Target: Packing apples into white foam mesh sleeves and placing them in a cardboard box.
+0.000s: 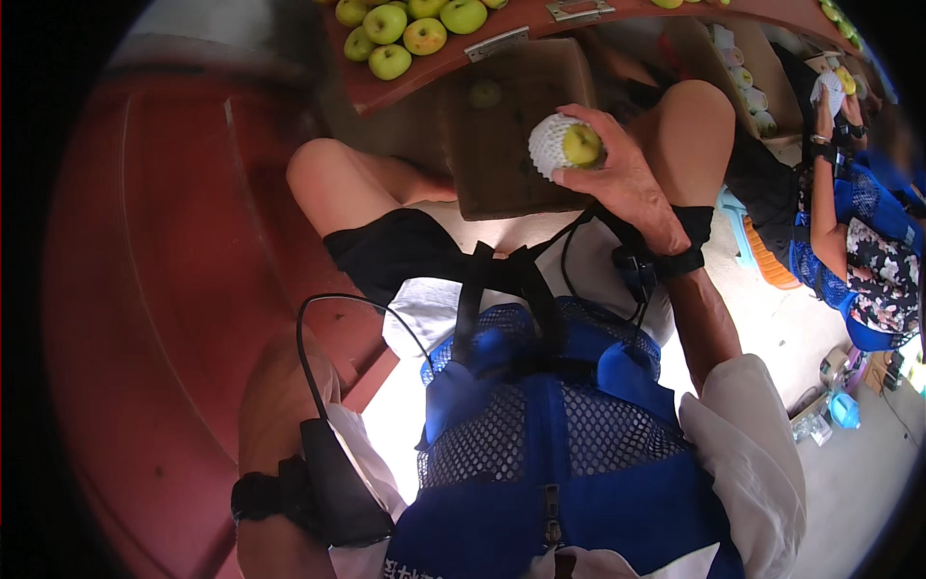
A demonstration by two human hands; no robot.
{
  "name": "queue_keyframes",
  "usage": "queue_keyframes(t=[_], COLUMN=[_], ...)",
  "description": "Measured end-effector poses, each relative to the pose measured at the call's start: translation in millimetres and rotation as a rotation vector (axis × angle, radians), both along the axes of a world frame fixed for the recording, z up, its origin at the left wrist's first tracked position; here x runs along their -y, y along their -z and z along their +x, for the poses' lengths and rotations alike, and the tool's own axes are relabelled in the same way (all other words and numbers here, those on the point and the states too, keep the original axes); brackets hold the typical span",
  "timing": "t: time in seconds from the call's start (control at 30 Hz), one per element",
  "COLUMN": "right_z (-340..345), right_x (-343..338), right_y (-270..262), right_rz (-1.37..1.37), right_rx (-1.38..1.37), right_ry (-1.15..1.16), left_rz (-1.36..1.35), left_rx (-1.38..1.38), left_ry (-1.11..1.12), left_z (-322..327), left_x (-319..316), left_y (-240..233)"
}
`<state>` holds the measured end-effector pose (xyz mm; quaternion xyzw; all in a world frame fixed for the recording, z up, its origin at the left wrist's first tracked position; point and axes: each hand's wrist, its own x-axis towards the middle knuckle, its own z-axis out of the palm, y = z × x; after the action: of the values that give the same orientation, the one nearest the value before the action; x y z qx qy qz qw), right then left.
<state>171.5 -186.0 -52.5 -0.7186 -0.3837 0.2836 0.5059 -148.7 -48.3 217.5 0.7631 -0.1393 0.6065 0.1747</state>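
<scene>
My right hand point(628, 170) grips a green apple point(582, 145) partly sleeved in a white foam net point(550, 146). It holds the apple above the near right part of an open cardboard box point(521, 163) between my knees. Inside that box, in shadow, lies another green apple point(485, 93). My left hand is out of view; only the left forearm point(278, 405) shows at the lower left, with a black strap around it, running off the bottom edge.
Several green apples point(385, 25) sit on a red tabletop point(369, 90) with metal hinges at the front. At right, a second cardboard box point(785, 108) holds net-sleeved apples point(752, 99). Beside it a co-worker's hands point(823, 116) hold a partly sleeved apple. A red panel point(173, 289) stands left.
</scene>
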Motion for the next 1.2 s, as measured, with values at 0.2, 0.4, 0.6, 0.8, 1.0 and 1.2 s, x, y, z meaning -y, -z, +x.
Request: queue_keyframes(t=[0.2, 0.4, 0.6, 0.8, 1.0, 1.2], right_z=[3, -4, -1, 1, 0, -4], right_x=[4, -1, 7, 8, 12, 8], right_y=[16, -5, -4, -2, -11, -15], right_rz=[0.049, -0.043, -0.016, 0.007, 0.054, 0.081], right_rx=[-0.016, 0.014, -0.009, 0.007, -0.002, -0.014], right_ry=[0.023, 0.023, 0.04, 0.05, 0.062, 0.047], left_rz=[-0.078, -0.163, -0.137, -0.1, -0.068, -0.059], left_rx=[0.091, 0.211, 0.274, 0.353, 0.435, 0.513], left_ry=[0.123, 0.263, 0.372, 0.475, 0.591, 0.681], left_z=[1, 23, 39, 56, 71, 81], left_x=[-4, 6, 9, 17, 20, 24], left_y=[23, 48, 43, 38, 34, 36])
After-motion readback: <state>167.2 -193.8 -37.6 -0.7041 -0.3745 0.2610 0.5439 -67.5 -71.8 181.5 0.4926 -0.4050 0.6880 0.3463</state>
